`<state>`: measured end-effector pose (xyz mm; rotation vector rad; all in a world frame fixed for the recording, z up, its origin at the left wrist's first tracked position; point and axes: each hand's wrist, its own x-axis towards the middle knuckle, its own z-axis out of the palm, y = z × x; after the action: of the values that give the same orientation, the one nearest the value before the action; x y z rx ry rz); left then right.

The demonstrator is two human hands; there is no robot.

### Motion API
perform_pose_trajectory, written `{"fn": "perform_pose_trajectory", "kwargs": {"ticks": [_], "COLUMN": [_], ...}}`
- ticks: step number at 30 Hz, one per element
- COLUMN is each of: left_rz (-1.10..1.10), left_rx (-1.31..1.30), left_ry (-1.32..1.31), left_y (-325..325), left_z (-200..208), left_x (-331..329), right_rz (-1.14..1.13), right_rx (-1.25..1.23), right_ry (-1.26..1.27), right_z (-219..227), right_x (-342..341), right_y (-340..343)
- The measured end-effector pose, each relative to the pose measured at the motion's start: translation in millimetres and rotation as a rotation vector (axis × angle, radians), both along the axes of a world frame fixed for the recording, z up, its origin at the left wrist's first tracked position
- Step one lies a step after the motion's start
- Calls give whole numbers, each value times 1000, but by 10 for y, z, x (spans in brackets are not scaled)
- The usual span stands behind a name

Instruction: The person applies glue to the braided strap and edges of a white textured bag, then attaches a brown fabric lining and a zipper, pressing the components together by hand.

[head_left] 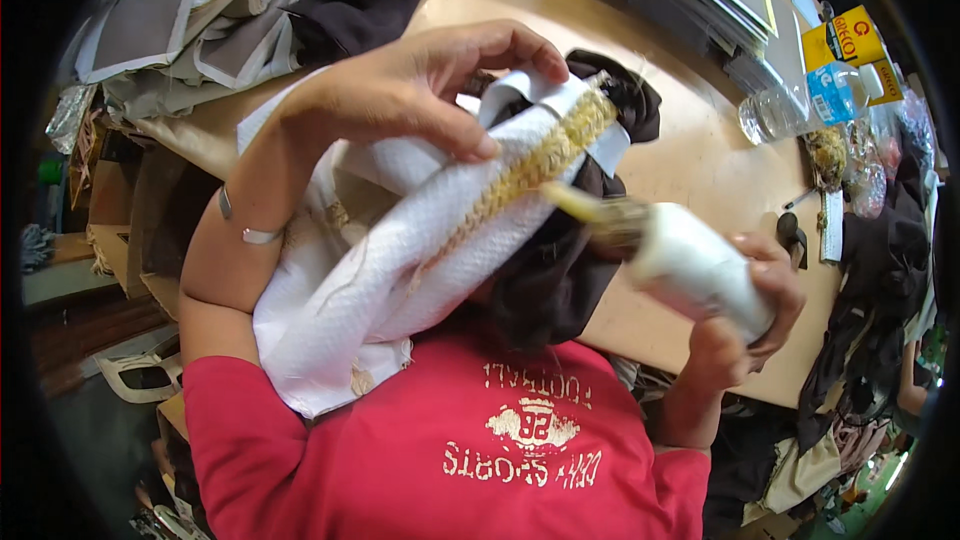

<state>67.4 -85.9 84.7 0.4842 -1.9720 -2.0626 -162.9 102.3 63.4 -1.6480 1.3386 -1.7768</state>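
Pointing the yellowed nozzle [575, 205] of a white bottle [700, 270] at a crusty, golden band [530, 155], the person looks to be partway through coating that strip, probably with adhesive, though from where I stand I can't see anything flowing. The band runs slantwise along a rolled piece of white textured fabric [370, 250], gathered against the person's front at the near side of the table [690, 160], with black cloth [555, 280] bunched just beside and beneath it. The tip is very near the band; blur keeps me from telling whether they touch. My guess is that the next move calls for a steady pass along the strip while the fabric is kept taut.

The left hand [400, 90] arches over the fabric from the left, elbow bent, wrist turned inward. Its thumb presses on the white material near the band and the other fingers curl over the far edge, so they seem to be pinching it. The right hand [750, 305] comes in from the right, its fingers wrapped around the bottle's base, tilting it so that the nozzle faces left and away from the body.
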Motion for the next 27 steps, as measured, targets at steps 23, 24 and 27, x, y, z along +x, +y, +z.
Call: {"fn": "perform_pose_trajectory", "kwargs": {"ticks": [23, 24, 27], "left_rz": [38, 105, 251], "left_rx": [-1049, -993, -971], "left_ry": [-349, -367, -322], "left_y": [541, 561, 601], "left_z": [390, 454, 627], "left_x": [287, 304, 355], "right_rz": [-379, -383, -419], "right_rx": [364, 354, 333], "right_ry": [256, 313, 422], "right_z": [-704, -719, -647], "right_x": [-728, -750, -684], "right_y": [264, 270, 241]}}
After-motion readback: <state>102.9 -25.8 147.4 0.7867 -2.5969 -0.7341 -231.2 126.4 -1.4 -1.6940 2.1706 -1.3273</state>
